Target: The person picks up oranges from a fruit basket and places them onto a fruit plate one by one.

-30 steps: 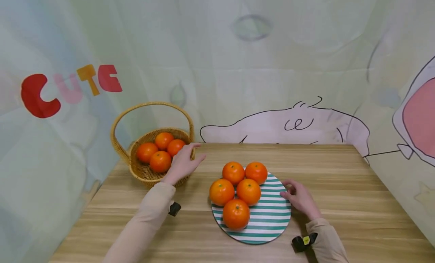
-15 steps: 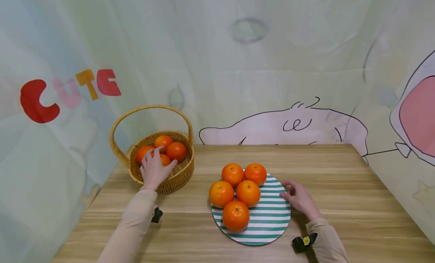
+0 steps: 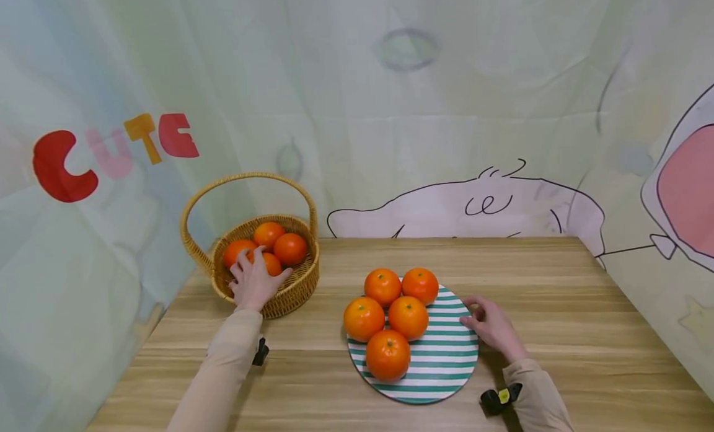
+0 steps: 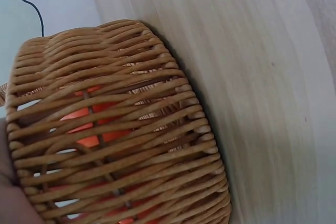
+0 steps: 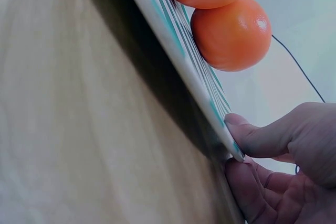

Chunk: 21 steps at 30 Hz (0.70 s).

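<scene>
In the head view my left hand [image 3: 256, 282] reaches over the near rim of a wicker basket [image 3: 291, 299]. Its spread fingers and thumb curve round the front orange [image 3: 272, 264], which the hand partly covers. Several oranges lie in that basket. The left wrist view is mostly filled by the woven basket wall [image 4: 121, 124], with part of the hand at the left edge. On the right, my right hand [image 3: 493, 330] pinches the rim of a round green-and-white striped plate [image 3: 446, 351], thumb on top and fingers below [image 5: 244, 184]. Several oranges [image 3: 388, 356] sit on the plate's left half.
The basket's tall arched handle [image 3: 251, 175] rises above the fruit. A wooden table [image 3: 312, 370] carries both basket and plate. Printed curtains [image 3: 357, 128] stand behind the table and along its sides.
My left hand has moved left from the basket's right side to the front orange, and its fingers have curled round it. The right hand stays at the plate's rim.
</scene>
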{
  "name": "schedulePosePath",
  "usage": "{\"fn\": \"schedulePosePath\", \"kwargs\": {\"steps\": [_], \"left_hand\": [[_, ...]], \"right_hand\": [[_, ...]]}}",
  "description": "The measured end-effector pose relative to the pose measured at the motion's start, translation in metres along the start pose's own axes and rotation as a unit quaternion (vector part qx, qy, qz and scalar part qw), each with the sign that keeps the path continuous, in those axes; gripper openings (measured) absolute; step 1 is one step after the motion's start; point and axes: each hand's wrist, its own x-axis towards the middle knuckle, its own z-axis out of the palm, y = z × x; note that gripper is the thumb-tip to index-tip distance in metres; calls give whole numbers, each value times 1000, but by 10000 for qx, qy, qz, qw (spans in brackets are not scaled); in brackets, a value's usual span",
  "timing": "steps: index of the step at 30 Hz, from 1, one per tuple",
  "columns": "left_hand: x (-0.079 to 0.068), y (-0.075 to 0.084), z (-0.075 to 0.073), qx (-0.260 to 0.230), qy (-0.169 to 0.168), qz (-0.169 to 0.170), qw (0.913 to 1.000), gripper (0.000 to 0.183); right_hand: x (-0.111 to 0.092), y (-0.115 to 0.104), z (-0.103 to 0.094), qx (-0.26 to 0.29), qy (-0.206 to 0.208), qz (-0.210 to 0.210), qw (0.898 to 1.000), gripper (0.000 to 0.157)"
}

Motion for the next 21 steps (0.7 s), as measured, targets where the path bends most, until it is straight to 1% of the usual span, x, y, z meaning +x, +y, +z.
{"fn": "schedulePosePath", "kwargs": {"steps": [5, 13, 21], "left_hand": [[0, 0, 1, 23, -78, -121, 9999, 85], [2, 0, 2, 59, -94, -167, 9998, 88], [2, -1, 1, 118, -269, -259, 9992, 88]], "right_hand": [[0, 0, 0, -40, 24, 1, 10000, 32], [0, 0, -1, 23, -3, 55, 10000, 33], [0, -1, 0, 12, 8, 59, 10000, 34]]}}
